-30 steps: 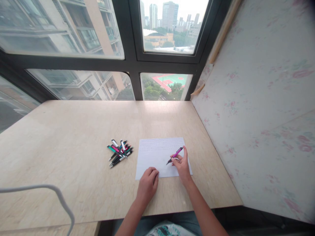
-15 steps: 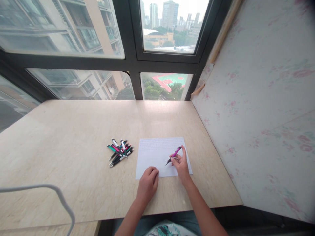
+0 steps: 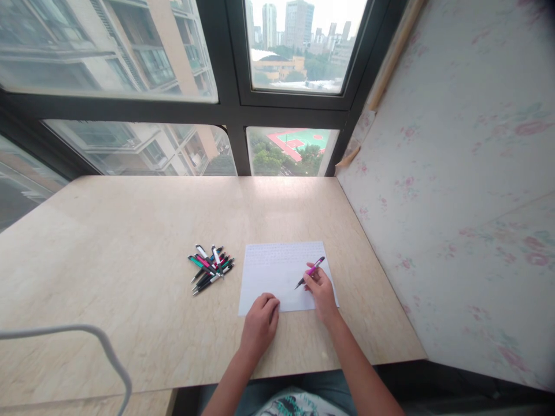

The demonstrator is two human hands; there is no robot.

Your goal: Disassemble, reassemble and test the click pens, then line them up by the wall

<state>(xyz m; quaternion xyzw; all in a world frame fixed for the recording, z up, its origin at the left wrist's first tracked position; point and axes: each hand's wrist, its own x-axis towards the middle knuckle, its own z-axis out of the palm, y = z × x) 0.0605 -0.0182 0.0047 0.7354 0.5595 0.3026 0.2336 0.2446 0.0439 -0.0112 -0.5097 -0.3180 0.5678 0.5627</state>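
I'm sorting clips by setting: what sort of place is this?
Probably a room in a home, well above ground: a pale counter runs up to a window overlooking a sports court below, and flowered wallpaper rises at the right.

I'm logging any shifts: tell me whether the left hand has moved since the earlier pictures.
No. The left hand lies in the same place across the paper's near edge, judged against the front edge of the table.
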